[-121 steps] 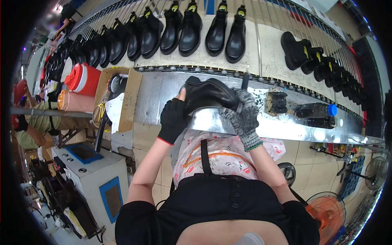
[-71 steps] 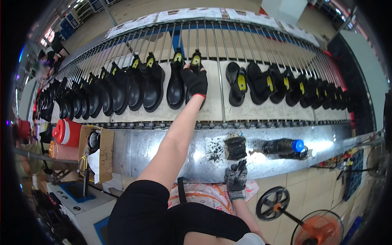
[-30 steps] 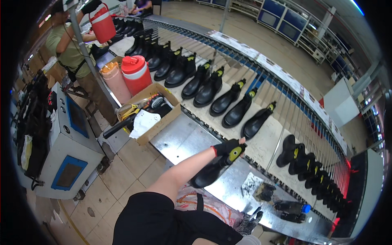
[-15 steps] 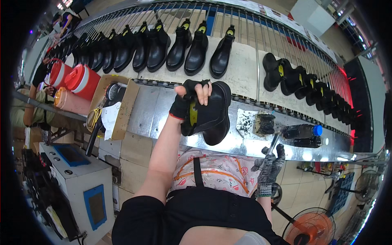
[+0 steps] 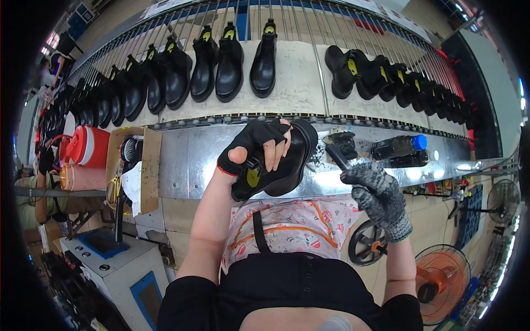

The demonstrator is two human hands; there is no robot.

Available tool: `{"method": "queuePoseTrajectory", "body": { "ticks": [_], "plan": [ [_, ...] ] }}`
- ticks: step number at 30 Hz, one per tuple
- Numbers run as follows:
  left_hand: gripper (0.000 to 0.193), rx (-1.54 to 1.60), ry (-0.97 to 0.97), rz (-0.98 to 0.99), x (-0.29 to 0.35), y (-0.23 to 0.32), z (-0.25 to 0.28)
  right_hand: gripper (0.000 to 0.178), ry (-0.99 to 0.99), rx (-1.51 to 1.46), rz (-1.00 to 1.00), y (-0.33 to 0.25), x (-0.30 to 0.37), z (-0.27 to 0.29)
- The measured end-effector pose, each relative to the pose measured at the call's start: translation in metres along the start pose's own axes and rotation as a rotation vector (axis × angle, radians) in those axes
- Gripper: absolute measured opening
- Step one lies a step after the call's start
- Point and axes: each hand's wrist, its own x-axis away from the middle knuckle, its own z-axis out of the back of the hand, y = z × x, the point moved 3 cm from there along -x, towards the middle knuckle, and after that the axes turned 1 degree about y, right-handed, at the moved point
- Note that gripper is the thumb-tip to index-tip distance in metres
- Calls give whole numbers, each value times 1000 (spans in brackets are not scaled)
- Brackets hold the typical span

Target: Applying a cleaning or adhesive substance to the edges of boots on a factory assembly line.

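My left hand (image 5: 258, 142), in a black fingerless glove with a red edge, is closed round a black ankle boot (image 5: 296, 157). The boot lies on its side above the metal bench edge, its yellow-lined opening towards my wrist and its sole to the right. In a grey knitted glove, my right hand (image 5: 381, 193) grips a slim dark stick-like tool (image 5: 337, 156); its exact kind is unclear. The tool points up and left, apart from the boot. Just beyond its tip sits a black-stained block (image 5: 343, 143) beside a smeared white sheet (image 5: 317, 160).
Black boots (image 5: 229, 69) stand in rows on the pale conveyor (image 5: 298, 91) behind the bench. Right of the block lie dark bottles, one blue-capped (image 5: 395, 147). A cardboard box (image 5: 150, 171) with brush and scissors, and red jugs (image 5: 91, 144), are at left. A fan (image 5: 441, 281) stands lower right.
My right hand has risen towards the bench with the tool, which now points up and left. The boot has tilted in my left hand. The view has shifted, so the rows appear further left.
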Motion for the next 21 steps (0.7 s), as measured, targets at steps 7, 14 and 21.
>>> {"method": "queuePoseTrajectory", "body": {
  "ticks": [7,14,21],
  "plan": [
    [83,19,-64,-1,-6,-6,-3,57,-99,483,87,-33,-13,9],
    [83,27,-68,-13,-5,-8,-3,57,-103,522,98,-36,-18,8],
    [84,30,-55,2,-3,-8,0,55,-77,558,124,-34,-23,6]
  ]
}}
